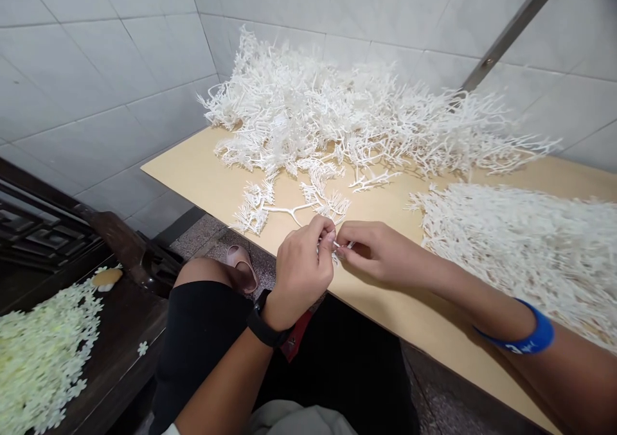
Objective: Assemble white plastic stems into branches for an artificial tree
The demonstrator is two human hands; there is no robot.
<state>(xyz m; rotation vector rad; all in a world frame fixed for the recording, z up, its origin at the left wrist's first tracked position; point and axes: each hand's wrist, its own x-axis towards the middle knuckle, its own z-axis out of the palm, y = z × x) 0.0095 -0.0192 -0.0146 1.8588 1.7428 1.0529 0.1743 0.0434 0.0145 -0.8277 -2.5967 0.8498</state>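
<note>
My left hand, with a black band at the wrist, is closed in a pinch near the table's front edge. My right hand meets it fingertip to fingertip, also pinching. Between them a thin white plastic stem shows, mostly hidden by the fingers. Just beyond the left hand lies a forked white artificial branch with feathery tips; whether it joins the held stem cannot be made out. A bare white branch piece rests farther back.
Tangled white branches are heaped along the tiled wall. To the right spreads a layer of small white pieces on the tan tabletop. At lower left, pale flower pieces cover a dark wooden seat. A metal bar slants at upper right.
</note>
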